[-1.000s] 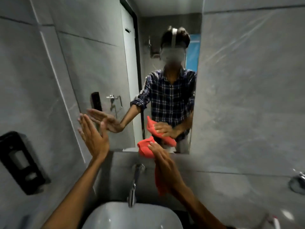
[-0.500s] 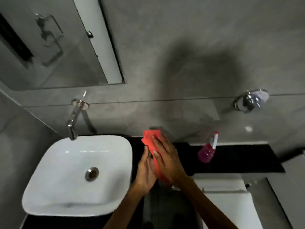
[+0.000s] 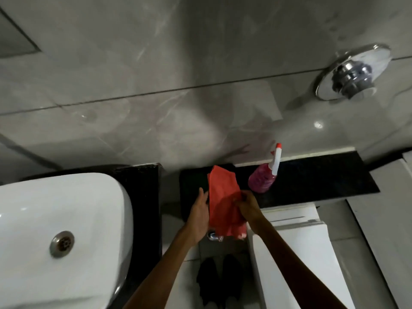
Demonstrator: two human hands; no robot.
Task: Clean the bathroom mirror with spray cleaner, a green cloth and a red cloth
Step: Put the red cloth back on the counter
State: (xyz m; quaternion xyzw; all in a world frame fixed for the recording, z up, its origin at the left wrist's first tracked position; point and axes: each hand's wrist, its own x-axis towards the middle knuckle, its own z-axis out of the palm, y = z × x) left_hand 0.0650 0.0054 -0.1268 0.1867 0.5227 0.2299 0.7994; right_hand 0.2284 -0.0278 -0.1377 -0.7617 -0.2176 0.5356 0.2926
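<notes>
The red cloth (image 3: 223,197) is stretched over the front edge of a black stone ledge (image 3: 312,179), its far end lying on the ledge and its near end hanging down. My left hand (image 3: 199,212) holds the cloth's left edge. My right hand (image 3: 248,207) pinches its right side with closed fingers. The spray bottle (image 3: 263,178), pink liquid with a white and red nozzle, stands on the ledge just right of the cloth. Only a corner of the mirror (image 3: 13,41) shows at the upper left. No green cloth is in view.
A white basin (image 3: 66,219) with a metal drain sits at the left on a black counter. A chrome flush button (image 3: 352,74) is on the grey tiled wall at upper right. A white toilet (image 3: 296,253) stands below the ledge. Dark shoes (image 3: 218,279) on the floor.
One second ago the red cloth was wiping the mirror with my left palm raised. The view has dropped to the ledge, and both hands now spread the cloth there.
</notes>
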